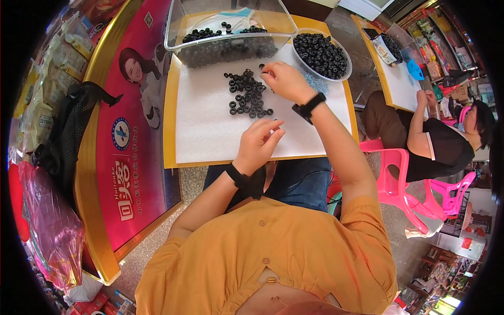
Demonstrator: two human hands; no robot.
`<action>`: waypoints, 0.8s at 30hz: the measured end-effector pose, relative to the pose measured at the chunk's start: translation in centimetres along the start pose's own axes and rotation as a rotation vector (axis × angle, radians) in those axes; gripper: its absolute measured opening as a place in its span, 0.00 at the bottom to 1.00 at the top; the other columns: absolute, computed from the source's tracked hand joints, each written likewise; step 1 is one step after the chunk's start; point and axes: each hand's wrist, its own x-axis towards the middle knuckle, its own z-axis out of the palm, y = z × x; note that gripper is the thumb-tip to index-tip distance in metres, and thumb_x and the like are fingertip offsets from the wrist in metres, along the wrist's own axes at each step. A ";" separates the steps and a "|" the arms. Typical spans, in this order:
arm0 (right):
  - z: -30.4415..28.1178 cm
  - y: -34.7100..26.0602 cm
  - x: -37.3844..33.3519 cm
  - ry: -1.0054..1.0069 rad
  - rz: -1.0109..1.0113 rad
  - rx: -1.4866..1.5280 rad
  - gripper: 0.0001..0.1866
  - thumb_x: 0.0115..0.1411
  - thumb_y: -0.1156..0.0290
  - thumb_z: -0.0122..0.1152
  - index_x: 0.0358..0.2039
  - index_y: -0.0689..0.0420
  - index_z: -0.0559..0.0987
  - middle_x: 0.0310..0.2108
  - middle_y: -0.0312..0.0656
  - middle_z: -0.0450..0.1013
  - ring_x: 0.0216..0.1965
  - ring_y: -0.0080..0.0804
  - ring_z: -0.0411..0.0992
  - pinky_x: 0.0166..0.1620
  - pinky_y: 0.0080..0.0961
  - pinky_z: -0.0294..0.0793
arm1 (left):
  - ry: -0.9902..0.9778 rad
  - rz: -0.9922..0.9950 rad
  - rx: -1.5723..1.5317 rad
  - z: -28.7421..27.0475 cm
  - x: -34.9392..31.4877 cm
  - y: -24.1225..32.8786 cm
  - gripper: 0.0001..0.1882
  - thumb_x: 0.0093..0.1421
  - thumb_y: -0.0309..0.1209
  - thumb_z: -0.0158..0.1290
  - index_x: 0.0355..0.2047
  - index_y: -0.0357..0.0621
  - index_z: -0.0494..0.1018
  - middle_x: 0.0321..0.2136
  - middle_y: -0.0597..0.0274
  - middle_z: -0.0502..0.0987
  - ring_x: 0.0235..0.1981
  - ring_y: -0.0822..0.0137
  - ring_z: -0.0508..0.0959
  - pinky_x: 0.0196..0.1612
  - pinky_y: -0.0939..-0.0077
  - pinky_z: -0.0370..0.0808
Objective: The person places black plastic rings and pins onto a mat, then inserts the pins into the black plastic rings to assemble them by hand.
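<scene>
R. hand (286, 81) was brought in from the R., wrist bent; fingers were bunched tog. and pointed L., at upper R. edge of pile. Whether a part was gripped btwn the tips could not be told. L. hand (257, 140) was posed nr. the lower edge of pile, fingers curled, thumb and index slightly apart; a hold could not be confirmed.

Black parts (252, 97) were located mid-surface on white sheet (207, 136), spread in an irreg. column: small, rounded, shiny, w/ center holes; some touching, some apart. Addl. identical-looking pcs. were contained in round bowl (338, 80) (R.) and clear bin (178, 31) (rear).
</scene>
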 end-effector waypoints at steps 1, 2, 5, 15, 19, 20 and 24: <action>-0.9 -0.4 -1.2 -0.031 0.088 0.197 0.13 0.64 0.62 0.57 0.40 0.58 0.81 0.37 0.45 0.79 0.39 0.40 0.77 0.42 0.34 0.76 | 0.046 -0.027 -0.018 -0.1 0.0 0.0 0.14 0.60 0.26 0.61 0.47 0.40 0.79 0.34 0.61 0.78 0.26 0.75 0.74 0.29 0.83 0.72; -1.5 -0.8 -2.5 -0.064 0.175 0.393 0.14 0.65 0.61 0.58 0.40 0.60 0.80 0.33 0.41 0.78 0.34 0.32 0.76 0.39 0.29 0.74 | 0.094 -0.054 -0.037 -0.1 -0.1 -0.1 0.17 0.60 0.25 0.61 0.50 0.40 0.78 0.36 0.62 0.77 0.26 0.77 0.73 0.30 0.84 0.72; -2.2 -2.2 -7.5 -0.150 0.400 0.904 0.13 0.68 0.59 0.57 0.35 0.56 0.78 0.25 0.25 0.68 0.24 0.12 0.63 0.26 0.13 0.61 | 0.191 -0.057 -0.106 0.3 0.0 -0.4 0.20 0.60 0.24 0.61 0.53 0.39 0.76 0.39 0.63 0.76 0.26 0.80 0.72 0.30 0.86 0.70; -0.1 -4.4 -14.5 -0.143 0.576 1.240 0.19 0.68 0.52 0.56 0.37 0.56 0.78 0.23 0.27 0.67 0.22 0.12 0.61 0.24 0.11 0.59 | 0.039 -0.083 -0.031 0.1 0.0 -0.7 0.13 0.56 0.24 0.63 0.43 0.41 0.81 0.36 0.61 0.78 0.25 0.72 0.76 0.30 0.80 0.74; -0.6 -4.7 -14.5 -0.196 0.543 1.206 0.16 0.69 0.54 0.55 0.38 0.54 0.78 0.24 0.24 0.66 0.23 0.09 0.60 0.24 0.08 0.57 | 0.065 -0.029 0.009 0.3 -0.1 -1.2 0.14 0.56 0.24 0.63 0.44 0.42 0.81 0.36 0.60 0.79 0.25 0.72 0.76 0.30 0.80 0.75; -0.7 -4.6 -14.5 -0.225 0.533 1.221 0.15 0.69 0.55 0.56 0.39 0.55 0.78 0.25 0.24 0.67 0.23 0.08 0.60 0.24 0.08 0.57 | 0.075 -0.016 0.009 0.4 -0.1 -1.4 0.14 0.55 0.25 0.64 0.44 0.42 0.81 0.36 0.60 0.79 0.25 0.72 0.76 0.31 0.80 0.75; -1.5 -1.8 -13.6 -0.173 0.550 1.072 0.14 0.68 0.58 0.57 0.40 0.57 0.80 0.25 0.27 0.69 0.24 0.12 0.64 0.27 0.13 0.64 | 0.054 -0.074 0.003 0.2 0.0 -0.6 0.15 0.54 0.26 0.66 0.43 0.42 0.81 0.34 0.61 0.79 0.24 0.73 0.76 0.30 0.81 0.74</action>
